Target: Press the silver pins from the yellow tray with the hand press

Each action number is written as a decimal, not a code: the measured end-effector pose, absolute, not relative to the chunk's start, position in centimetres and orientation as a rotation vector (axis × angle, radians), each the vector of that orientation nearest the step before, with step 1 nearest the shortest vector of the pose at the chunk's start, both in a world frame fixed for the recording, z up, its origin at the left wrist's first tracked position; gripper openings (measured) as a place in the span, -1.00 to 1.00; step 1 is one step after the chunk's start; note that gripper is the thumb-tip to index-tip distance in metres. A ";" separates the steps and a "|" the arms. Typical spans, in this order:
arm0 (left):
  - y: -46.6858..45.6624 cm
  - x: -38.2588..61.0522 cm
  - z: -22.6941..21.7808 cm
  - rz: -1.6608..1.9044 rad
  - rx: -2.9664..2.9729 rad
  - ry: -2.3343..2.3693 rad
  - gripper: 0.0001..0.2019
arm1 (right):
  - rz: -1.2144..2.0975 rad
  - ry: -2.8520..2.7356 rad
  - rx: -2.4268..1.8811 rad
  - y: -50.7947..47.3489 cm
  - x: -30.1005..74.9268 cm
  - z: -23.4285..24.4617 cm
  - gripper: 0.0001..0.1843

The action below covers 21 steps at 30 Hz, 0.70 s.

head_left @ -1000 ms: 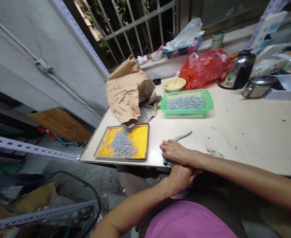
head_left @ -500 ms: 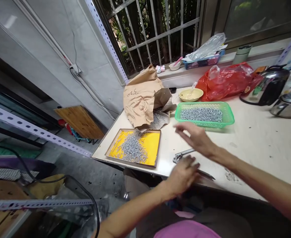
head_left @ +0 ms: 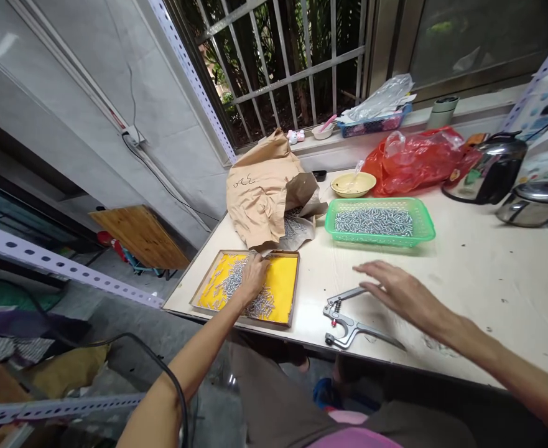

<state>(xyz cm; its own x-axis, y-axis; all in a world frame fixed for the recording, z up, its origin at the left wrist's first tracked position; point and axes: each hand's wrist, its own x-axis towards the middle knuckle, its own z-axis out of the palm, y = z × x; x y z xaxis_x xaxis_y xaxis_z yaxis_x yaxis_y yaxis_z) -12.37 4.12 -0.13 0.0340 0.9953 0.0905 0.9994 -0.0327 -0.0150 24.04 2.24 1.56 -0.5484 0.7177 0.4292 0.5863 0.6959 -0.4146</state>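
Observation:
My left hand (head_left: 254, 277) reaches into the shallow tray (head_left: 293, 292) with a yellow lining. Its fingers are bent together over the pile of small metal pins (head_left: 231, 283), and what lies under the fingertips is hidden. My right hand (head_left: 402, 292) is open above the table, fingers stretched forward and nothing in them. Just left of its thumb lies the upper handle of a metal hand plier tool (head_left: 348, 326), which has a spring and a small red part. Whether the thumb touches that handle I cannot tell.
A green plastic basket (head_left: 427, 230) of small metal pieces stands behind my right hand. A brown paper bag (head_left: 259, 199) lies open behind the tray. Farther back are a yellow bowl (head_left: 352, 184), a red plastic bag (head_left: 408, 162) and a kettle (head_left: 492, 168).
My left hand has moved from over the plier tool leftward into the tray, leaving the tool in full view. My right hand has shifted slightly right and nearer to me.

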 end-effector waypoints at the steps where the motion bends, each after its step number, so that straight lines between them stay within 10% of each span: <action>1: 4.4 -12.4 -0.3 -0.077 -2.230 -2.108 -0.74 | 0.353 -2.342 -0.997 0.8 24.0 0.6 -0.68; 21: -3.3 0.6 0.1 -0.883 -2.528 -3.450 -0.64 | 0.469 -2.393 -1.241 -5.4 24.2 -2.9 -0.74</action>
